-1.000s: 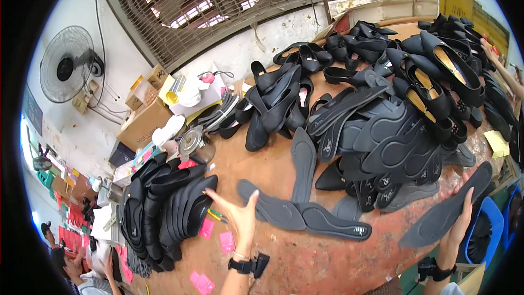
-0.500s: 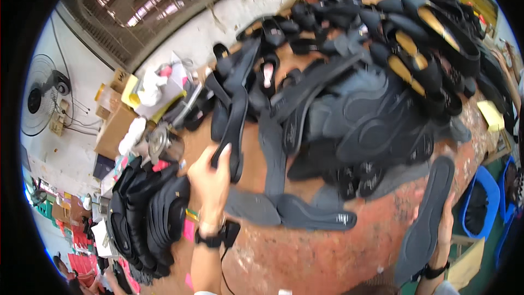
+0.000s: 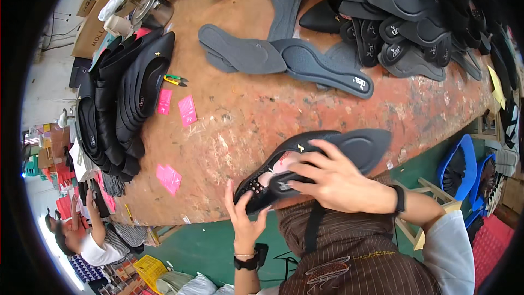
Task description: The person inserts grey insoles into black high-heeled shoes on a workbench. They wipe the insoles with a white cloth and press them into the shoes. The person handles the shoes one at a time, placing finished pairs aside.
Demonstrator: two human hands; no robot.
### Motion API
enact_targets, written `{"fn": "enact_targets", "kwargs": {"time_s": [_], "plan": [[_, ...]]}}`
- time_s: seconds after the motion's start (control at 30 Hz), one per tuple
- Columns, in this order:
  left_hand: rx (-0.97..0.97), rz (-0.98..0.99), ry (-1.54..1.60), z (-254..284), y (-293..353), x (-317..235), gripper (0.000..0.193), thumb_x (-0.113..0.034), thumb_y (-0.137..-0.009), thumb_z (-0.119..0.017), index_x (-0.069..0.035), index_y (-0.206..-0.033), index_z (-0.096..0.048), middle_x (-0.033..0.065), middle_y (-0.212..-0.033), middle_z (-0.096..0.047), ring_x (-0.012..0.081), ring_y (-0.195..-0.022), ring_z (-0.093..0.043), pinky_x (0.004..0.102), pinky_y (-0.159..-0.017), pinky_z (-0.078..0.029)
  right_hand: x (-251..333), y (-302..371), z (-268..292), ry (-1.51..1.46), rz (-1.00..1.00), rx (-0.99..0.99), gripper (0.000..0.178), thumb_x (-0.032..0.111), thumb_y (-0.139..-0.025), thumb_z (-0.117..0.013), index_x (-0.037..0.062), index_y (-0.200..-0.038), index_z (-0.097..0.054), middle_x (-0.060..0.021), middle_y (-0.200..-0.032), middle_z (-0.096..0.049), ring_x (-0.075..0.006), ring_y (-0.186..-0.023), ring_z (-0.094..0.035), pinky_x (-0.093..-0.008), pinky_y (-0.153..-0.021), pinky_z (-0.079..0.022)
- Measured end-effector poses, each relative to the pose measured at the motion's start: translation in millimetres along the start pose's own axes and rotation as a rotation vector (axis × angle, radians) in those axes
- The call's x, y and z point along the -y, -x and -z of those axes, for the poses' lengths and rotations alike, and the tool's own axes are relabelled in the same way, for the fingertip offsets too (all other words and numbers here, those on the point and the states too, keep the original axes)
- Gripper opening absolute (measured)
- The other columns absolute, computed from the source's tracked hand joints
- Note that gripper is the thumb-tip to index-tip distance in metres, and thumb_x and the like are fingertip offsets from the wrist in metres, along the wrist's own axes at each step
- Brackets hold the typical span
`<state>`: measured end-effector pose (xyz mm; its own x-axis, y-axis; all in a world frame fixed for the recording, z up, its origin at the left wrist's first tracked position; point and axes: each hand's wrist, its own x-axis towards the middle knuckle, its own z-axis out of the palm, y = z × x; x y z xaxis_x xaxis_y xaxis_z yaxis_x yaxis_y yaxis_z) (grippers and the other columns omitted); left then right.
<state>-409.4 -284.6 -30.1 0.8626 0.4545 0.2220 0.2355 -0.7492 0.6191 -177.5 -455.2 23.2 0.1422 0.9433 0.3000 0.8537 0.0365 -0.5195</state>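
A black shoe (image 3: 275, 154) with a small gold ornament and a pink-and-white lining is held at the table's near edge. My left hand (image 3: 248, 224) is closed round its heel end, with fingertips inside the opening. My right hand (image 3: 335, 180) grips a black pointed insole (image 3: 367, 147), fingers over its top and thumb out of sight. The insole's heel end lies at the shoe's opening, while its pointed end sticks out to the right. Farther off on the table, several loose grey insoles (image 3: 245, 52) lie crossed over one another.
On the left stands a stack of black shoes (image 3: 139, 84), beside yellow thread snips (image 3: 176, 80) and pink cards (image 3: 187, 110). A heap of insoles and shoes (image 3: 404, 0) fills the far right of the table (image 3: 229, 142). Blue bins (image 3: 457, 169) stand lower right; another person (image 3: 98, 235) is at lower left.
The view has tilted down. My left hand has come back from the far pile and now holds a shoe near me. My right hand has brought the insole from the right to that shoe.
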Motion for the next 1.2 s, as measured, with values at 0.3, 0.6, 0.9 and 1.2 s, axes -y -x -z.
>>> {"fn": "enact_targets", "kwargs": {"time_s": [0.3, 0.6, 0.9, 1.2], "plan": [[-0.16, -0.017, 0.258, -26, 7, 12, 0.126, -0.048, -0.069, -0.087, -0.009, -0.155, -0.003, 0.0282, -0.152, -0.027, 0.0419, -0.138, -0.037, 0.053, -0.113, -0.033, 16, -44, -87, -0.222, 0.029, 0.048, 0.039, 0.019, -0.057, -0.08, 0.0049, -0.093, -0.075, -0.0069, -0.108, -0.065, -0.0229, -0.106, -0.056, -0.0364, -0.095, -0.042], [-0.06, 0.035, 0.351, -19, 1, 16, 0.106, -0.054, -0.076, -0.079, -0.012, -0.153, -0.02, 0.0294, -0.148, -0.035, 0.0439, -0.132, -0.043, 0.0535, -0.109, -0.036, 14, -47, -90, -0.053, 0.204, 0.158, 0.036, 0.017, -0.071, -0.069, -0.0029, -0.1, -0.071, -0.012, -0.117, -0.062, -0.027, -0.116, -0.055, -0.0381, -0.106, -0.042], [-0.147, 0.057, 0.415, -20, -6, 16, 0.035, -0.023, -0.089, -0.059, -0.004, -0.117, -0.049, 0.0308, -0.136, -0.048, 0.0448, -0.121, -0.051, 0.0519, -0.103, -0.04, 14, -51, -99, -0.248, 0.185, 0.392, 0.036, 0.017, -0.082, -0.063, 0.0069, -0.115, -0.071, -0.0104, -0.136, -0.059, -0.0244, -0.134, -0.049, -0.0427, -0.12, -0.027], [-0.062, 0.165, 0.266, -16, -15, -48, 0.048, -0.007, -0.08, -0.068, 0.002, -0.12, -0.042, 0.0358, -0.148, -0.029, 0.0477, -0.133, -0.038, 0.0515, -0.11, -0.033, 5, -43, -39, 0.062, -0.208, 0.026, 0.034, 0.008, -0.069, -0.066, 0.0067, -0.103, -0.072, -0.0103, -0.105, -0.071, -0.0239, -0.114, -0.063, -0.0536, -0.116, -0.027]]}}
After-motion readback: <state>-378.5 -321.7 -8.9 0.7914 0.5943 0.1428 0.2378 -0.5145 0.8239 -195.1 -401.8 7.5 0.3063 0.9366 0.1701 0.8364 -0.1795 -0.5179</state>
